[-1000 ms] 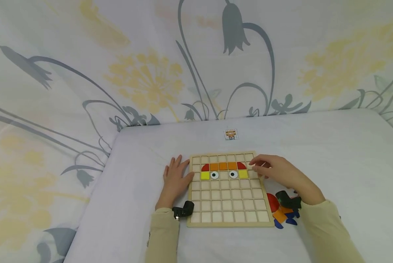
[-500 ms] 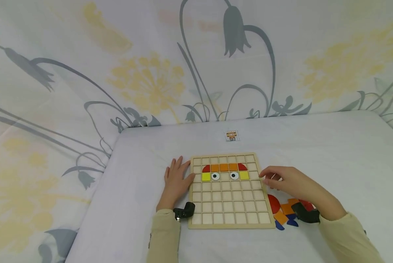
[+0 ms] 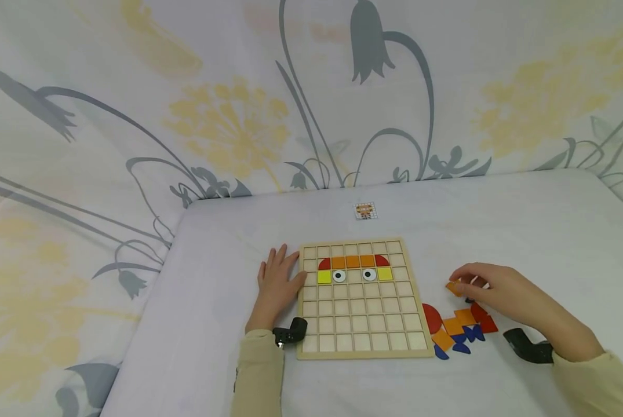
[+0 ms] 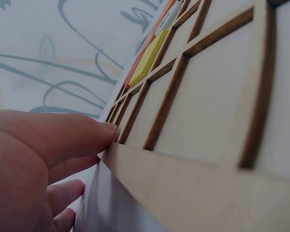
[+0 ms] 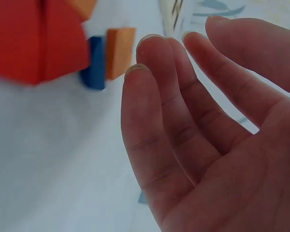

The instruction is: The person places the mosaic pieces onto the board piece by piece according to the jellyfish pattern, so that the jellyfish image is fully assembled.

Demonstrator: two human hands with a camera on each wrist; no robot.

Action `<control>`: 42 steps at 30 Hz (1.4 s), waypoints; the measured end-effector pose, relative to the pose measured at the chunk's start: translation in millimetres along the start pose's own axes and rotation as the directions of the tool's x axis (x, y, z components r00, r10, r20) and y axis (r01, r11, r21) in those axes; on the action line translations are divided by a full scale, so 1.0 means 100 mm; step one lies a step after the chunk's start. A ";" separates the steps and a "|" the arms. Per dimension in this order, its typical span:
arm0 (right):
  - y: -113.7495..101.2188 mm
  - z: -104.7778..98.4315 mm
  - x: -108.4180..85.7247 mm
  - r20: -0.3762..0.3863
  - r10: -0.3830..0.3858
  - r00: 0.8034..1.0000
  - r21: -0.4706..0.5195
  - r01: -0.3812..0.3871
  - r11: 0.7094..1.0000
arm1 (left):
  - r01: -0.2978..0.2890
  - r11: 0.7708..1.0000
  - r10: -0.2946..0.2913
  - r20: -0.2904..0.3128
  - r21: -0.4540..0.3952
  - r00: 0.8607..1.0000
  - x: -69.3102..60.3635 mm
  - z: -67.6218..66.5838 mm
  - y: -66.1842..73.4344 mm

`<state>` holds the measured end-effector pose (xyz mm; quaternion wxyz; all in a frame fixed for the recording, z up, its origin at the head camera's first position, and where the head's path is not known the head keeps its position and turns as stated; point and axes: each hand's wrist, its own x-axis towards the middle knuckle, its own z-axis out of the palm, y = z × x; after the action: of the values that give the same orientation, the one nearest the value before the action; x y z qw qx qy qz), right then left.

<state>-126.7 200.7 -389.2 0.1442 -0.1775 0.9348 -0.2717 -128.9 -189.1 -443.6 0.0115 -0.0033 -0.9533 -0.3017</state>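
Observation:
In the head view, a wooden grid board (image 3: 365,355) lies flat on the white-covered surface. Near its top sit orange squares (image 3: 353,262), two red quarter-rounds (image 3: 381,260), two yellow squares (image 3: 324,277) and two eye discs (image 3: 339,275). My left hand (image 3: 279,284) rests with fingers spread at the board's left side; in the left wrist view the thumb (image 4: 87,135) touches the rim. My right hand (image 3: 499,289) hovers right of the board, fingers loosely bent, by an orange square tile (image 3: 452,288). The right wrist view shows this orange tile (image 5: 121,53) just beyond the fingertips, not gripped.
Loose red (image 3: 432,318), orange (image 3: 443,340) and blue (image 3: 461,348) tiles lie against and beyond the board's lower right side. A small pattern card (image 3: 365,211) lies behind the board. A flower-printed cloth (image 3: 243,133) rises at the back and left.
My right hand has moved from the board's upper right edge out to the right, to the orange tile by the loose pieces. The left hand and the pieces on the board stay put.

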 end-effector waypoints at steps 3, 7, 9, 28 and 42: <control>0.09 0.02 -0.06 -0.014 0.012 1.000 -0.027 -0.012 1.000 | 0.000 1.000 0.000 -0.008 -0.009 1.000 -0.01 -0.01 0.01; 0.21 0.06 -0.17 -0.031 0.043 0.999 -0.053 -0.044 0.998 | -0.006 1.000 0.006 -0.013 -0.022 1.000 -0.01 -0.02 0.03; 0.25 0.08 -0.23 -0.028 0.060 0.998 -0.058 -0.061 0.996 | -0.008 1.000 0.007 -0.010 -0.025 1.000 -0.01 -0.02 0.04; 0.35 0.27 -0.40 0.007 0.116 0.993 -0.078 -0.115 0.990 | 0.004 1.000 -0.004 -0.006 0.005 1.000 0.00 -0.02 0.04; 0.37 0.26 -0.39 -0.007 0.149 0.989 -0.094 -0.149 0.984 | 0.008 1.000 -0.008 -0.004 -0.003 1.000 -0.01 -0.02 0.04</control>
<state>-91.7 234.0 -424.2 0.1558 -0.1136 0.9572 -0.2158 -127.6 -186.8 -439.3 0.0120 0.0010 -0.9529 -0.3031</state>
